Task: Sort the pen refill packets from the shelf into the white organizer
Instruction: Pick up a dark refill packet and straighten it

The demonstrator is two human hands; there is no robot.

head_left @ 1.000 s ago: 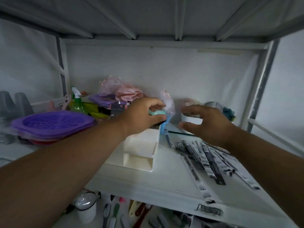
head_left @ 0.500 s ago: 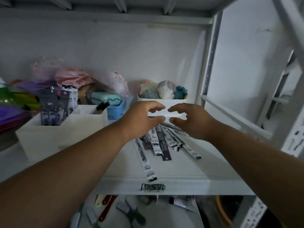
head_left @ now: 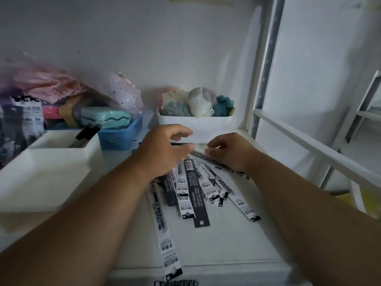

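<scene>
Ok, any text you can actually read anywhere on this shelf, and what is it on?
None readable.
Refill packets on the shelf: printed characters and codes, too blurred.
Packets standing in the white organizer: print too blurred.
Dark lettering on the shelf's front edge: cut off, unreadable.

Two bare hands are seen: the left hand (head_left: 162, 149) at 11 o'clock, the right hand (head_left: 228, 151) at 1 o'clock. About nine long flat black-and-white pen refill packets (head_left: 194, 190) are counted at centre, overlaps hiding any more. One white plastic organizer (head_left: 51, 162) is seen at 9 o'clock, one blue perforated plastic basket (head_left: 117, 137) at 10 o'clock, and one white rectangular tub (head_left: 206, 125) at 12 o'clock.
</scene>
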